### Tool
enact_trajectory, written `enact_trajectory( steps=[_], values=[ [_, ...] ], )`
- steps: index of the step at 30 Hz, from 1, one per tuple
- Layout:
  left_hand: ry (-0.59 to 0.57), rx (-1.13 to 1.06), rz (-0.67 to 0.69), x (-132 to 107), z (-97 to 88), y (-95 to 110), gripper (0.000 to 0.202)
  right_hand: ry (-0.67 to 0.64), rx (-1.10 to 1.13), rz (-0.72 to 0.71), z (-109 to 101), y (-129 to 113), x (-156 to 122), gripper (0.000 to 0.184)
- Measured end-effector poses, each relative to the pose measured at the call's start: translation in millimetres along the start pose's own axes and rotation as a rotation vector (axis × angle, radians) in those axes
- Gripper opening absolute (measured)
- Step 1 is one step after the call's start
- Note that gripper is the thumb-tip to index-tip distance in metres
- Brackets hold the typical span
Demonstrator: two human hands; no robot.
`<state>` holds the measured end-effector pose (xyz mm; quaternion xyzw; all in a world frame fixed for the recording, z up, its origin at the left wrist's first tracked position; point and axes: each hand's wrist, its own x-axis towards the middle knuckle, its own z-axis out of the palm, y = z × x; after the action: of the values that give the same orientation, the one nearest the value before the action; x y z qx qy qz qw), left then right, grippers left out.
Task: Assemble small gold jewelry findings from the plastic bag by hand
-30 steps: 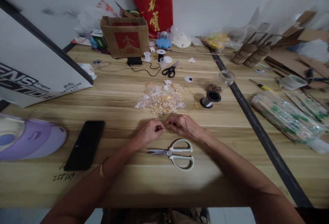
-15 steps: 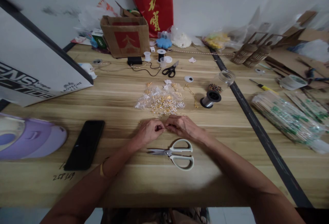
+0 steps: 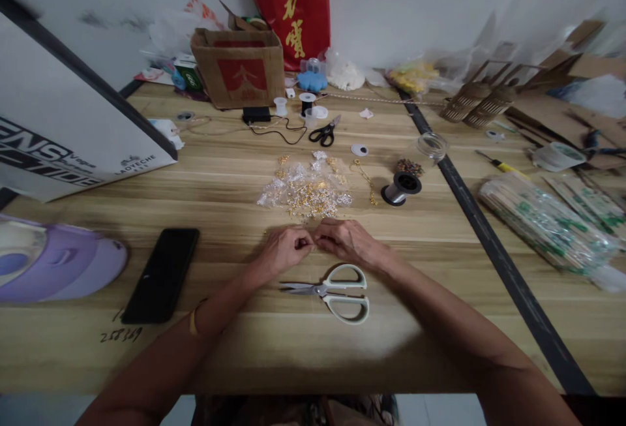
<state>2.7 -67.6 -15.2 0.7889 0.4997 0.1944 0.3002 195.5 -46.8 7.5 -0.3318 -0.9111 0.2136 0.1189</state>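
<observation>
pinching with thumb and forefinger, the left hand (image 3: 286, 248) and the right hand (image 3: 346, 241) meet above the near-middle part of the table (image 3: 235, 354). both grips are drawn closed, with the fingertips very close together; whether they touch, or hold a small part between them, cannot be told.

the pile of small gold and silver-coloured parts (image 3: 313, 197) lies just to the far side of the hands, mixed with clear plastic. handling, as judged: each part is very light, hard and smooth, and apt to slip or roll. take hold of one at a time, by its edge, with the finger pads; fine pieces may bend under excess force.

the scissors (image 3: 320, 289) lie flat just to the near side of the hands, blades to the left. they are judged stiff and heavier than the parts; grasp by the pale handle loops.

surface: flat, wood-grained, with a dark strip (image 3: 474, 217) crossing it on the right. a gold chain (image 3: 366, 179) and a spool (image 3: 401, 189) lie right of the pile; a black phone (image 3: 161, 276) lies left of the hands.

room: a brown paper bag (image 3: 239, 74) stands at the far side, before a pale wall (image 3: 401, 2).
</observation>
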Motion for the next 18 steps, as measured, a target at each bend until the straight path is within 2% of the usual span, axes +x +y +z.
enact_trajectory(
  steps=[8, 18],
  values=[
    [-0.004, 0.023, -0.015, 0.0, -1.7, 2.3, 0.008, 0.019, 0.053, -0.002, -3.4, -1.5, -0.4, 0.014],
    [-0.004, 0.008, 0.005, 0.2, -0.4, 0.3, 0.009, 0.003, 0.032, -0.001, 2.1, 2.3, 0.2, 0.012]
  ],
)
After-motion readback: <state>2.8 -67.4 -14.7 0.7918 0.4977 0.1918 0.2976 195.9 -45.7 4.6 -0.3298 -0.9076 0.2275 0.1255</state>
